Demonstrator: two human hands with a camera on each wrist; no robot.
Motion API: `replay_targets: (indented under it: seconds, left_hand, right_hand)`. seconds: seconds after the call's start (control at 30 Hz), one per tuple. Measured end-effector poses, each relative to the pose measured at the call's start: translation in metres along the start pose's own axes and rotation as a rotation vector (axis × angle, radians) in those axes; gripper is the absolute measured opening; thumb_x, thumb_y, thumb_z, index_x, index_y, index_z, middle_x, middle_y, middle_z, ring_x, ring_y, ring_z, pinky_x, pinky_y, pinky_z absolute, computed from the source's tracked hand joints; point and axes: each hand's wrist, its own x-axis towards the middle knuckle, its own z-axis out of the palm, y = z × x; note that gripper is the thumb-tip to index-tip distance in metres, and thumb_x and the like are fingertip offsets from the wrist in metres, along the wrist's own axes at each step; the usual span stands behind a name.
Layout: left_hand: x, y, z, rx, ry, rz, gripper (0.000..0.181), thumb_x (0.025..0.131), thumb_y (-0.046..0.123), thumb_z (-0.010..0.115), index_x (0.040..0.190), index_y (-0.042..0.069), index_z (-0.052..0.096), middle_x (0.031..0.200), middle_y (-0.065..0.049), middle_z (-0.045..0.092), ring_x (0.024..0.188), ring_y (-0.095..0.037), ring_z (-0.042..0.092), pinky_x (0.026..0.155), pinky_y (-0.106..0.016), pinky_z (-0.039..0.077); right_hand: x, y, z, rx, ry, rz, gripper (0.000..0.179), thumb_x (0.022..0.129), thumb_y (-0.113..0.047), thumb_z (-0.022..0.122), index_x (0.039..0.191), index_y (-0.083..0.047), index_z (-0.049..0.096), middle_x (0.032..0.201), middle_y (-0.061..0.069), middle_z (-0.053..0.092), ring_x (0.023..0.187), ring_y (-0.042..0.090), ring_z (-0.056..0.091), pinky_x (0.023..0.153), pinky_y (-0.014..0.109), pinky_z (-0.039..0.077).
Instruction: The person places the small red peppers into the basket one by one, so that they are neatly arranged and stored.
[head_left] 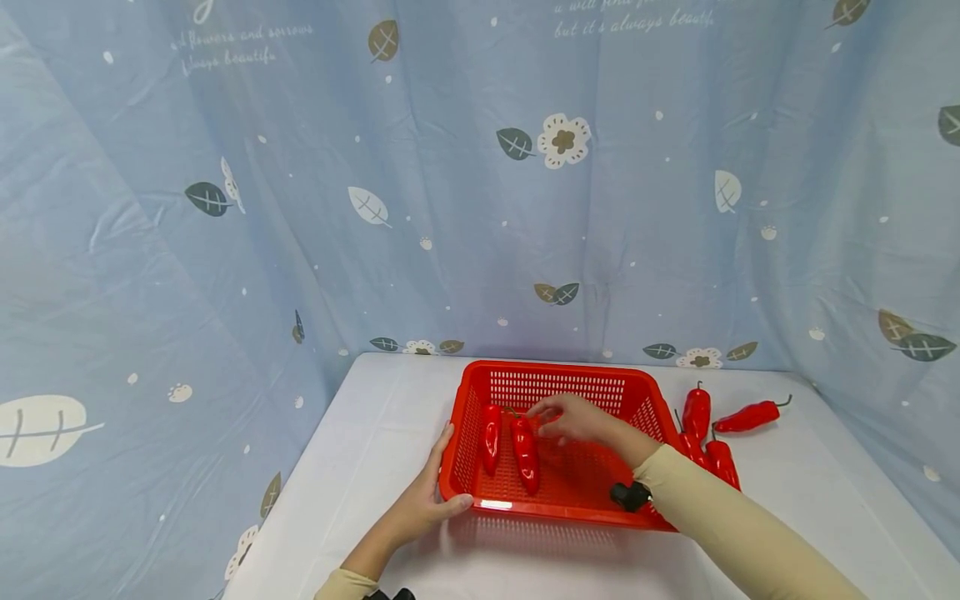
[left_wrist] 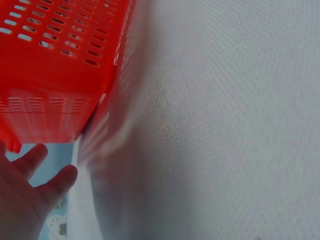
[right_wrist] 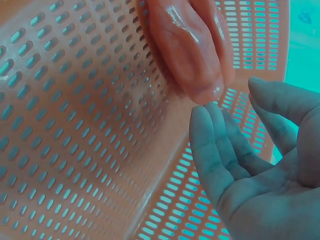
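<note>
A red plastic basket with slotted walls stands on the white table. Two shiny red chili peppers lie side by side in its left half, a left pepper and a right pepper. My left hand rests at the basket's front left corner, fingers along the outer side and thumb by the front rim. Over the basket's inside is my right hand, just right of the peppers' stem ends. In the right wrist view its fingers are loosely bent with nothing between them, close below a pepper's tip.
Several more red peppers lie on the table right of the basket, among them an upright one and a sideways one. Part of that group is hidden behind the right forearm. A blue patterned curtain hangs behind the table.
</note>
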Motion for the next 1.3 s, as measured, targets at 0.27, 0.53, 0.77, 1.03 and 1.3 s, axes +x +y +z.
replay_targets:
  seconds: [0.27, 0.53, 0.77, 1.03, 1.3]
  left_hand:
    - [0.000, 0.000, 0.000, 0.004, 0.001, -0.002, 0.106, 0.086, 0.034, 0.075, 0.164, 0.035, 0.004, 0.171, 0.000, 0.003, 0.153, -0.035, 0.019, 0.112, -0.057, 0.037]
    - [0.001, 0.003, 0.000, 0.008, 0.003, -0.006, 0.106, 0.086, 0.035, 0.075, 0.164, 0.036, 0.004, 0.171, 0.001, 0.003, 0.154, -0.034, 0.018, 0.112, -0.057, 0.037]
    - [0.001, 0.004, 0.000, 0.008, 0.005, -0.007, 0.106, 0.086, 0.034, 0.076, 0.164, 0.036, 0.004, 0.171, 0.002, 0.003, 0.154, -0.034, 0.018, 0.113, -0.058, 0.035]
    - [-0.001, 0.000, 0.001, 0.017, 0.020, -0.012, 0.106, 0.086, 0.033, 0.076, 0.164, 0.035, 0.005, 0.171, 0.002, 0.004, 0.154, -0.034, 0.020, 0.113, -0.058, 0.036]
    - [-0.002, 0.002, 0.001, 0.016, 0.011, -0.008, 0.106, 0.086, 0.034, 0.076, 0.164, 0.034, 0.004, 0.171, 0.001, 0.003, 0.154, -0.034, 0.017, 0.113, -0.056, 0.036]
  right_hand:
    - [-0.002, -0.002, -0.012, 0.007, 0.006, -0.027, 0.033, 0.093, -0.002, 0.069, 0.126, -0.006, 0.070, 0.107, 0.009, 0.067, 0.087, 0.024, 0.065, 0.075, 0.045, 0.061]
    - [-0.008, 0.000, -0.017, -0.008, 0.024, -0.029, 0.033, 0.093, -0.006, 0.071, 0.126, -0.006, 0.070, 0.107, 0.008, 0.069, 0.088, 0.025, 0.065, 0.075, 0.044, 0.061]
    - [-0.015, 0.003, -0.023, -0.012, 0.028, -0.038, 0.034, 0.093, -0.006, 0.071, 0.126, -0.007, 0.070, 0.107, 0.008, 0.069, 0.090, 0.029, 0.065, 0.073, 0.042, 0.061]
    - [-0.022, 0.004, -0.029, 0.002, 0.026, -0.037, 0.030, 0.093, -0.008, 0.071, 0.123, -0.012, 0.073, 0.110, 0.012, 0.069, 0.093, 0.031, 0.065, 0.076, 0.047, 0.061]
    - [-0.030, 0.007, -0.035, 0.018, 0.054, -0.021, 0.030, 0.093, -0.007, 0.071, 0.123, -0.009, 0.072, 0.102, 0.005, 0.070, 0.094, 0.036, 0.066, 0.077, 0.049, 0.061]
